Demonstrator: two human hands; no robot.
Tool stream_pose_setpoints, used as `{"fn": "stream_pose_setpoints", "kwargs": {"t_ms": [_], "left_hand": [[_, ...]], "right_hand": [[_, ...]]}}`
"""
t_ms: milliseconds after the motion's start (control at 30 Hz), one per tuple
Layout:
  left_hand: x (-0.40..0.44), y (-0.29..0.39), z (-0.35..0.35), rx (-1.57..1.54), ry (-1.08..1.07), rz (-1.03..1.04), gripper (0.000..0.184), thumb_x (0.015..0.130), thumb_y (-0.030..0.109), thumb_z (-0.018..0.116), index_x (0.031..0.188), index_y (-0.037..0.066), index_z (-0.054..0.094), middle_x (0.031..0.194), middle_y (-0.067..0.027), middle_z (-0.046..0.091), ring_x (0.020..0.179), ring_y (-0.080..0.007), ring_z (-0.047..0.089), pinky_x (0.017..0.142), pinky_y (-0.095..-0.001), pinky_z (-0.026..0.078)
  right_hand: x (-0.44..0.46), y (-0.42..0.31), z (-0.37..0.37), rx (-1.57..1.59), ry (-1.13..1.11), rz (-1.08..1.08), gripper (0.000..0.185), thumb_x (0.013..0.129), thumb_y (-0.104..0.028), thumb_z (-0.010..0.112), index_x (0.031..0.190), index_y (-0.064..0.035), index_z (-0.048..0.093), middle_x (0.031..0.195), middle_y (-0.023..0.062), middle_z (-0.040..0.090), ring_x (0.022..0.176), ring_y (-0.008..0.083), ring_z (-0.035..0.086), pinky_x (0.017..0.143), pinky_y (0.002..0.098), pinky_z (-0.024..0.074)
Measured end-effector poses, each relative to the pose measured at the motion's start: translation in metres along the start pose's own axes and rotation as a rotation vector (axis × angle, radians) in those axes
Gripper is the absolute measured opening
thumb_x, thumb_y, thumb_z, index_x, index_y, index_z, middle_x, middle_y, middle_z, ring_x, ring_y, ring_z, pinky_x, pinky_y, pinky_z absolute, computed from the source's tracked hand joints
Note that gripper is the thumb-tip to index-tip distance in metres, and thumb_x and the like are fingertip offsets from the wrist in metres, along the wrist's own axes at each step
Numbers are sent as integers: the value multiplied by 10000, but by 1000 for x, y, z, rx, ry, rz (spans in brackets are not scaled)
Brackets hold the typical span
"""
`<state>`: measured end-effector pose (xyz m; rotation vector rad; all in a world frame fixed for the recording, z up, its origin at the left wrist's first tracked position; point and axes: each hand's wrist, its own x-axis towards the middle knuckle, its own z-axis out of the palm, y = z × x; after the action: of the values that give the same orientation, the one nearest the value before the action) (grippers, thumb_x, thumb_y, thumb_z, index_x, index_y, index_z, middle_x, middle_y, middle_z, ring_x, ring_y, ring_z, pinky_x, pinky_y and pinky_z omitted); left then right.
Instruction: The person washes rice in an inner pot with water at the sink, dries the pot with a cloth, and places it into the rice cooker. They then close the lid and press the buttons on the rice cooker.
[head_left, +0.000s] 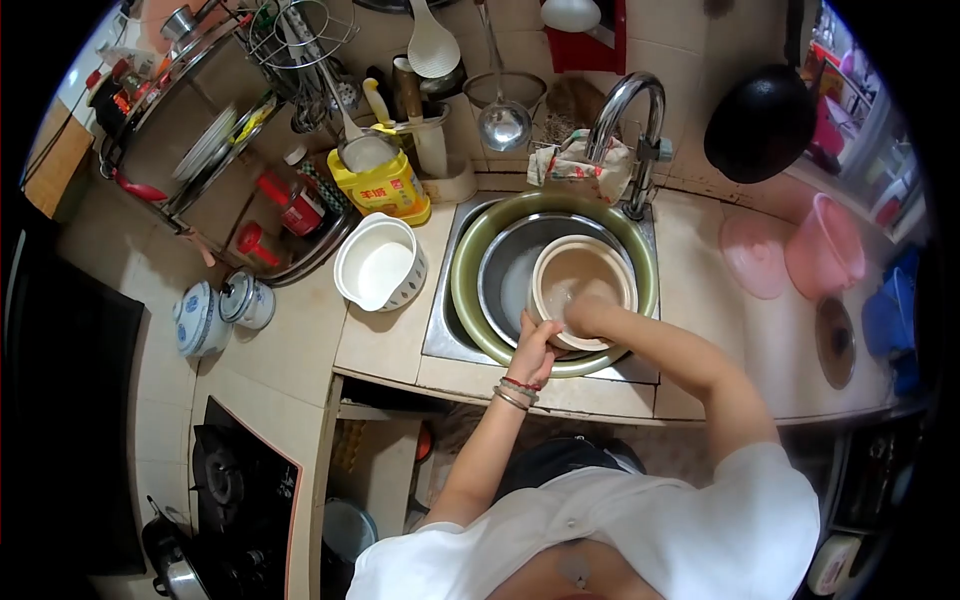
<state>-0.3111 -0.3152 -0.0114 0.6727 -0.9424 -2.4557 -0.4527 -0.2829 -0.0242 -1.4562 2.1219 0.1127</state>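
Observation:
A cream-coloured pot (541, 270) with a beige inside sits tilted in a steel basin (500, 235), which holds cloudy water. That basin stands within a larger olive-green basin (466, 300) in the sink. With its fingers at the near left of the rim, my left hand (535, 348) grips the pot. My right hand (588, 316) reaches down into the pot; its fingers are hidden, and I cannot make out whether it holds anything. Above the basins arches the chrome faucet (652, 110), with a printed cloth or bag (580, 165) around its base.
Left of the sink stands a white pot (382, 264), with a yellow jug (380, 187) behind it. Pink plastic containers (825, 245) and a round lid (836, 342) are on the right. A black pan (760, 125) hangs on the wall. The stove (240, 500) is at lower left.

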Motion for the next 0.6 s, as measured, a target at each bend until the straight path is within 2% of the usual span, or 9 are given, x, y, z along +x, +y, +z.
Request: {"fn": "stream_pose_setpoints", "kwargs": {"t_ms": [33,67,133,200,233,333,367,467,600], "left_hand": [[2,-4,-2,-48,-18,22,495,729,52,453,1183,86,260,1163,-152,349,1045,-306,422,793,-514,430],[11,-12,-12,-55,-54,55,503,723,46,453,1184,90,256,1160,-152,352,1048,-305,418,800,-515,425],[10,-12,-13,-41,-89,83,513,715,43,459,1184,96,256,1158,-141,358,1049,-298,420,803,-512,422],[2,-4,-6,-47,-88,23,522,709,44,463,1185,102,257,1157,-127,360,1045,-292,423,800,-504,426],[2,-3,-5,-48,-91,23,529,710,52,465,1192,106,253,1159,-121,361,1039,-289,426,793,-503,428],[1,-3,-4,-26,-75,22,540,712,56,466,1200,110,242,1164,-125,356,1036,-287,424,792,-506,427],[0,-2,-2,-7,-77,24,547,713,55,468,1205,107,235,1164,-124,355,1035,-283,422,796,-502,428],[-1,-3,-1,4,-79,65,546,714,47,466,1202,102,227,1165,-127,346,1037,-286,418,795,-496,433],[-1,-1,-1,8,-67,45,535,717,37,461,1191,92,219,1170,-138,327,1044,-298,408,794,-490,437]], "right_hand": [[1,0,3,208,-26,46,237,752,-140,456,908,-4,572,892,188,580,848,291,566,711,357,448],[3,7,5,194,17,-173,235,741,-139,471,915,-6,556,906,172,575,839,309,555,730,350,427],[-16,-3,-27,393,62,-334,203,726,-124,502,893,-18,545,873,172,565,814,313,544,723,362,424],[2,4,-27,339,530,-413,179,709,-101,526,869,-21,522,848,165,541,783,332,527,707,384,422],[3,4,-27,191,592,-335,171,725,-137,520,854,-24,515,845,164,521,777,326,524,672,396,440],[8,4,-15,-148,554,-369,186,751,-180,486,851,-25,507,863,164,513,759,293,540,630,385,465],[11,4,-12,-391,517,-331,219,766,-190,445,888,-20,512,865,151,548,768,261,565,613,356,481],[21,5,-3,-370,335,-33,243,768,-167,430,933,-6,508,848,128,587,781,247,584,622,330,483],[9,2,-5,-236,159,3,257,749,-172,472,914,10,548,851,140,606,788,262,592,656,355,472]]}}
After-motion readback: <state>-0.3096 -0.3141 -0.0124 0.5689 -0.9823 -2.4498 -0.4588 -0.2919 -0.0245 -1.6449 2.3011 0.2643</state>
